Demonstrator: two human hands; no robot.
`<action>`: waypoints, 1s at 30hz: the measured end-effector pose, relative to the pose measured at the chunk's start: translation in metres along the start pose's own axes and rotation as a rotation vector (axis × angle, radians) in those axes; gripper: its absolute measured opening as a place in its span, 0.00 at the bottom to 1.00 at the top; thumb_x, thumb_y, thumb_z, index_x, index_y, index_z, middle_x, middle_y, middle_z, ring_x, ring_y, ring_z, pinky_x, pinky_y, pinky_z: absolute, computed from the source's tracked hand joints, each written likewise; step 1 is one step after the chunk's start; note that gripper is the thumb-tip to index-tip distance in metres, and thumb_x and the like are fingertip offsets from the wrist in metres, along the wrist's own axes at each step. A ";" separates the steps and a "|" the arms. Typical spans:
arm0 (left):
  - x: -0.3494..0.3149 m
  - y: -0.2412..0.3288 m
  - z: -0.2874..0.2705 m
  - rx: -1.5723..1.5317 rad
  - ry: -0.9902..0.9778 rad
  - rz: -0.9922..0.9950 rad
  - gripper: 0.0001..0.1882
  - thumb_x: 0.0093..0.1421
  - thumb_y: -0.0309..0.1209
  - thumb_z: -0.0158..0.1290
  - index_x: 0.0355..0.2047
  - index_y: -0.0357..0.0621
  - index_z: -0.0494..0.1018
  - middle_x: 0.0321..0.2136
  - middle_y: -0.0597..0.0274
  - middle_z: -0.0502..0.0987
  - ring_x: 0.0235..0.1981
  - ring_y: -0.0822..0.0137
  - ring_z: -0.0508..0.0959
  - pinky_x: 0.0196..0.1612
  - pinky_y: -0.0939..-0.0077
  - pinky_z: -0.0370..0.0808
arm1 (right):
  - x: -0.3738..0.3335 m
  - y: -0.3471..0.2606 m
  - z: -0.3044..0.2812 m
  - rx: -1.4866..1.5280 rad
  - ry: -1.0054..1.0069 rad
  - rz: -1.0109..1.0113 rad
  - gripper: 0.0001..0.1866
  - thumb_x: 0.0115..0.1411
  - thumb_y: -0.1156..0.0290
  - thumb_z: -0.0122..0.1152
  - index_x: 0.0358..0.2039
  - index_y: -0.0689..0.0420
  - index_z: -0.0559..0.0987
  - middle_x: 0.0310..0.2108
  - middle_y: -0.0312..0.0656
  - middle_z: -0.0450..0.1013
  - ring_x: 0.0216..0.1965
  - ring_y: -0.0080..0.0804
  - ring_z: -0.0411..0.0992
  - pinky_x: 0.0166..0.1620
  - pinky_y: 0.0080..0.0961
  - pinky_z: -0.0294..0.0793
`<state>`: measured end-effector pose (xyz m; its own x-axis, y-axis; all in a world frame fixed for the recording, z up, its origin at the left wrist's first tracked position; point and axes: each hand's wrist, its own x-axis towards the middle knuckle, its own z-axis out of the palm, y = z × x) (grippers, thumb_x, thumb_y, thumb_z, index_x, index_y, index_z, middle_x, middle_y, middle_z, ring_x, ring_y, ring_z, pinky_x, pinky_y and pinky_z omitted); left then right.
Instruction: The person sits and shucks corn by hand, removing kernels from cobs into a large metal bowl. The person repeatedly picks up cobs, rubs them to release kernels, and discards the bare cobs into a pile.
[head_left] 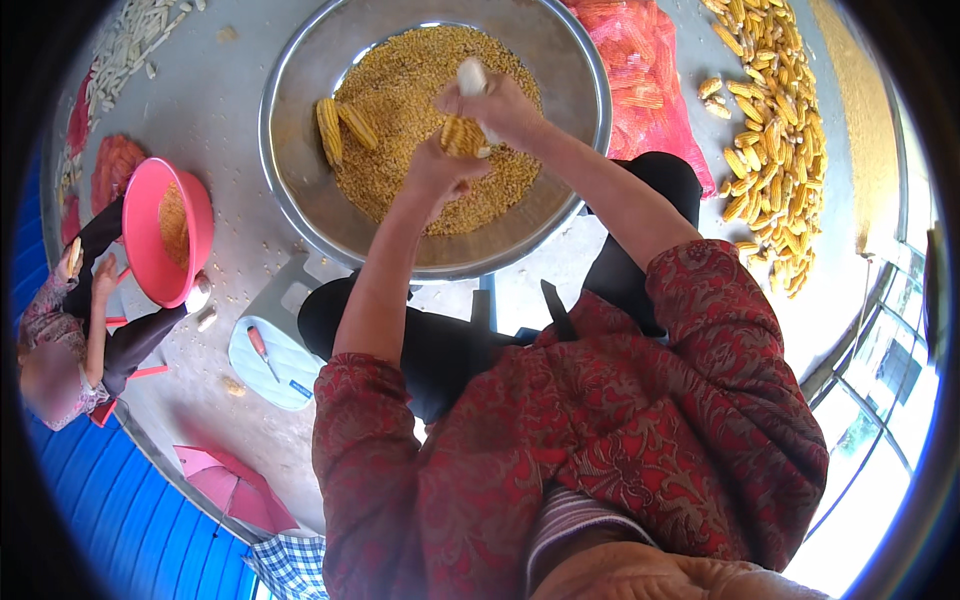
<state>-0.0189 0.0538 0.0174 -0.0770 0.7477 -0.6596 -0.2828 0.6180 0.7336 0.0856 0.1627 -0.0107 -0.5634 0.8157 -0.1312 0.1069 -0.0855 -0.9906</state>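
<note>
Over a wide steel basin (285, 180) of loose yellow kernels (400, 75), my left hand (437, 172) is closed around a partly stripped corn cob (463, 136). A pale patch shows at that cob's right end. My right hand (507, 108) grips a bare white cob (471, 76), whose tip sticks up past the fingers, slightly blurred. Both hands are close together, the right one just above and right of the corn. Two unshelled yellow ears (328, 132) lie on the kernels at the basin's left side.
Red mesh sacks (640, 70) lie right of the basin, beyond them a long pile of corn ears (775, 150). At left sits another person (70, 320) by a pink basin (150, 250). A screwdriver-like tool (260, 345) rests on a pale stool (265, 375); a pink umbrella (235, 485) is behind.
</note>
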 end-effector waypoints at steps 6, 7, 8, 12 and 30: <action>0.009 -0.016 -0.012 0.073 -0.020 0.065 0.17 0.45 0.20 0.55 0.38 0.36 0.68 0.20 0.61 0.72 0.12 0.77 0.66 0.12 0.83 0.56 | -0.013 0.013 0.014 -0.513 0.005 -0.135 0.24 0.46 0.50 0.69 0.27 0.62 0.79 0.27 0.48 0.73 0.28 0.37 0.74 0.34 0.37 0.74; 0.010 -0.020 -0.008 0.173 0.049 0.107 0.16 0.45 0.21 0.55 0.37 0.36 0.68 0.20 0.61 0.72 0.12 0.77 0.66 0.12 0.82 0.57 | -0.011 0.016 0.012 -0.493 0.011 0.013 0.25 0.47 0.50 0.69 0.27 0.63 0.79 0.25 0.48 0.73 0.27 0.35 0.74 0.33 0.36 0.74; 0.009 -0.024 -0.003 0.365 0.111 0.163 0.17 0.44 0.21 0.55 0.36 0.33 0.68 0.21 0.60 0.73 0.13 0.74 0.67 0.14 0.79 0.60 | -0.008 0.016 0.013 -0.467 0.015 0.161 0.25 0.47 0.50 0.69 0.27 0.63 0.79 0.24 0.47 0.73 0.25 0.34 0.73 0.32 0.36 0.74; 0.009 -0.033 0.004 0.735 0.217 0.240 0.20 0.42 0.22 0.56 0.38 0.28 0.68 0.22 0.58 0.74 0.13 0.71 0.70 0.16 0.74 0.67 | -0.006 0.006 0.013 -0.382 -0.011 0.402 0.25 0.49 0.50 0.68 0.24 0.64 0.79 0.19 0.45 0.72 0.20 0.29 0.71 0.28 0.33 0.73; 0.012 -0.009 -0.012 0.350 0.023 -0.025 0.29 0.43 0.24 0.58 0.48 0.28 0.67 0.32 0.48 0.77 0.31 0.59 0.78 0.39 0.68 0.75 | -0.010 0.024 0.014 -0.408 -0.048 0.148 0.23 0.49 0.53 0.68 0.21 0.64 0.78 0.15 0.43 0.72 0.16 0.30 0.70 0.20 0.30 0.71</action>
<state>-0.0288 0.0545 0.0006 -0.0972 0.7282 -0.6784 0.0597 0.6847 0.7264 0.0823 0.1448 -0.0333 -0.5539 0.7833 -0.2820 0.4991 0.0413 -0.8656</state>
